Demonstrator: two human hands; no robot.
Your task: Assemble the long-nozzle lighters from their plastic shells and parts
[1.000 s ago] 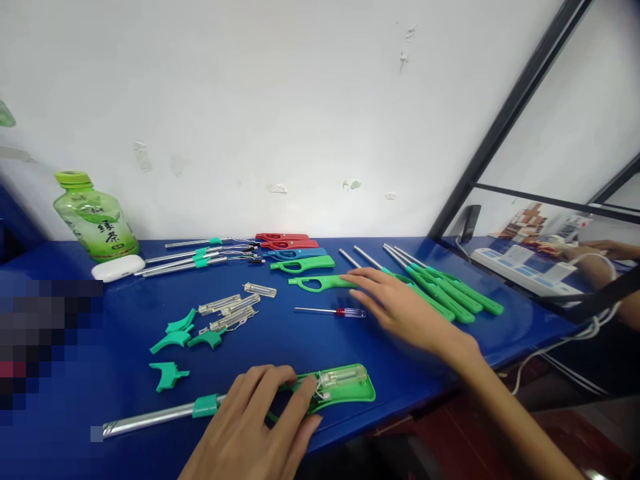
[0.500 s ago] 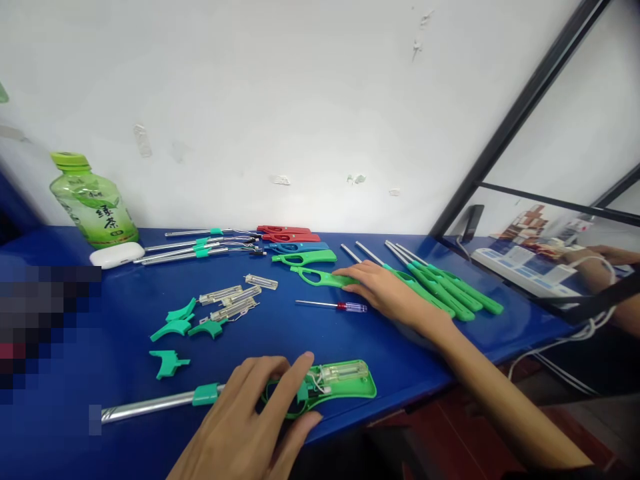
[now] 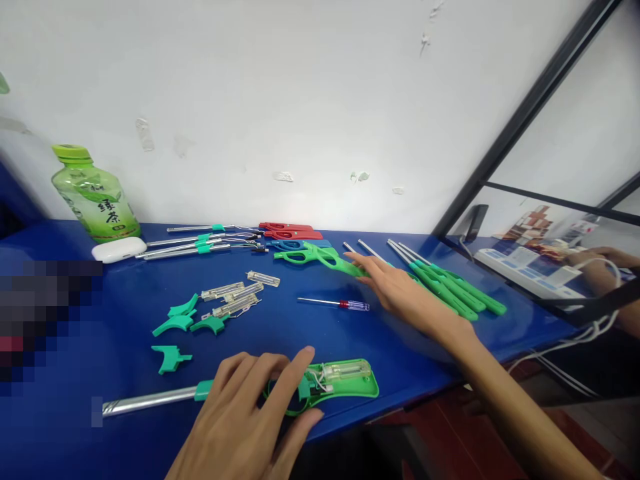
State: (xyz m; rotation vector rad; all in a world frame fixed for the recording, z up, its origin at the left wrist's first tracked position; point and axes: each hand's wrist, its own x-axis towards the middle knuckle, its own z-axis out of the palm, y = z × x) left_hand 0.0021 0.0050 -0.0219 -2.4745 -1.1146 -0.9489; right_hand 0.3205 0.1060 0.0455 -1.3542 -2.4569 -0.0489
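My left hand point(image 3: 245, 413) grips a partly assembled stick lighter at the table's front edge. Its open green half-shell point(image 3: 357, 387) shows a clear fuel tank, white wires and a green trigger; its metal tube point(image 3: 150, 401) points left. Farther back, my right hand point(image 3: 400, 287) pinches the end of a loose green handle shell point(image 3: 333, 258), raised and tilted off the table. Under that shell lie another green shell point(image 3: 290, 258), a blue shell point(image 3: 285, 245) and red shells point(image 3: 295, 233). A screwdriver point(image 3: 345, 305) with a clear handle rests between my hands.
Clear fuel tanks point(image 3: 240, 297) and green triggers point(image 3: 173, 359) lie left of centre. Behind them are metal tubes point(image 3: 185, 252) with wires, a white case point(image 3: 120, 249) and a green tea bottle point(image 3: 100, 200). Several closed green lighters point(image 3: 450, 293) lie right, near a black-framed panel point(image 3: 530, 93).
My right hand has lifted the green shell off the table, its looped end tilting up and shifting over the other shells. My left hand stays on the lighter. The view has shifted slightly.
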